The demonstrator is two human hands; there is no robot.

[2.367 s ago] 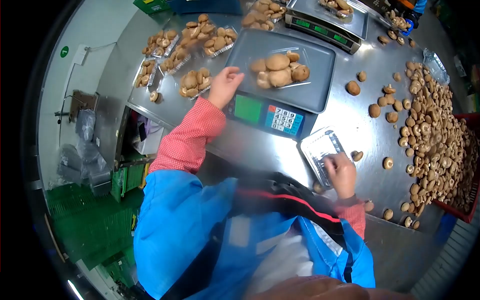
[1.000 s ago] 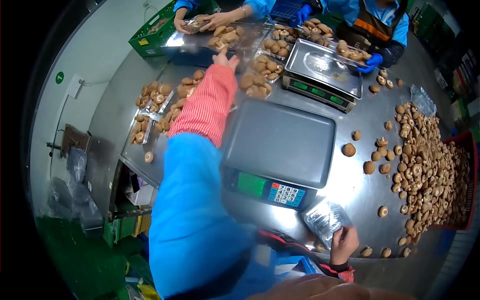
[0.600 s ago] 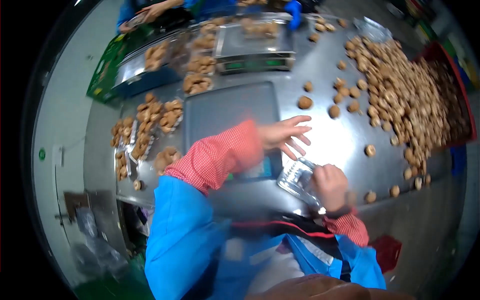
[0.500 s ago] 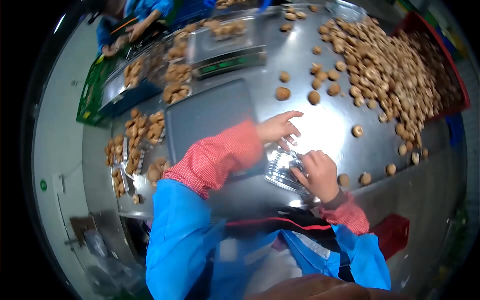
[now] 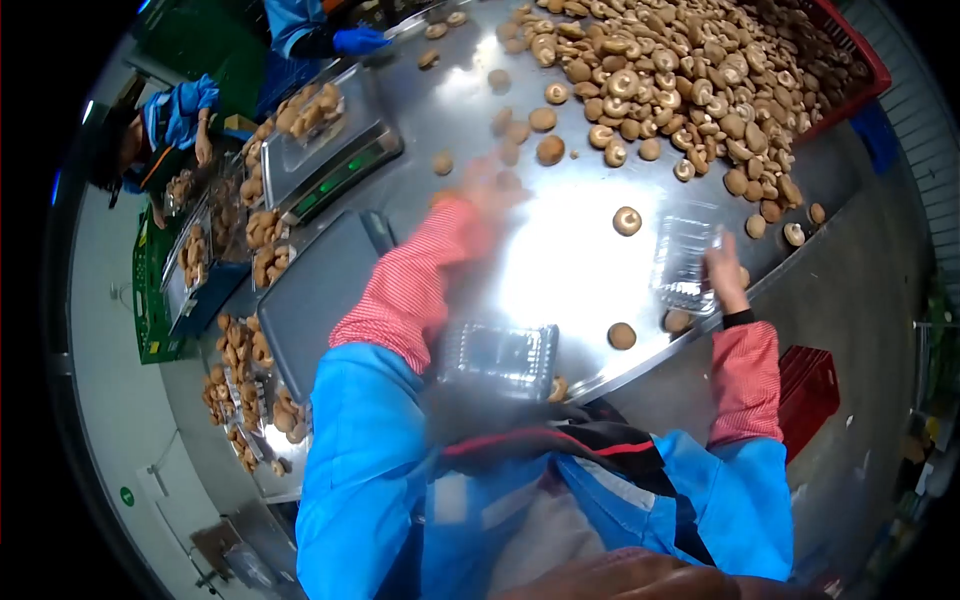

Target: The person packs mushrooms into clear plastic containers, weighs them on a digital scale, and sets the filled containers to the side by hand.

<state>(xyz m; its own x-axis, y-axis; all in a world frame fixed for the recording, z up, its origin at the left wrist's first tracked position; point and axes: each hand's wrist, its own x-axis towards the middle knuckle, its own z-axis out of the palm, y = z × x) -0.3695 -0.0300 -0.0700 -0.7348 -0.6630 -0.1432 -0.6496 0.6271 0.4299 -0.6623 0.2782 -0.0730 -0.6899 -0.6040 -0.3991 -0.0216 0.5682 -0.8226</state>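
Observation:
My right hand (image 5: 727, 272) grips the right edge of a clear plastic tray (image 5: 682, 250), which sits on the steel table by the edge of the mushroom pile. My left hand (image 5: 485, 195) is smeared by motion over the table, close to a few loose mushrooms (image 5: 543, 119); its fingers cannot be made out. A second clear plastic tray (image 5: 505, 360) rests on the table close to my body, below my left sleeve. One mushroom (image 5: 627, 221) lies stem up to the left of the gripped tray.
A large heap of mushrooms (image 5: 690, 75) spills from a red crate (image 5: 868, 75). To the left are a grey board (image 5: 320, 300), a scale (image 5: 345, 175) and several filled trays (image 5: 240, 345). A co-worker's blue-gloved hand (image 5: 360, 41) and another person (image 5: 165, 130) are across the table.
My hands have moved apart: the left up toward the loose mushrooms, the right outward with a clear tray. Another tray now lies near my body. The camera view has turned.

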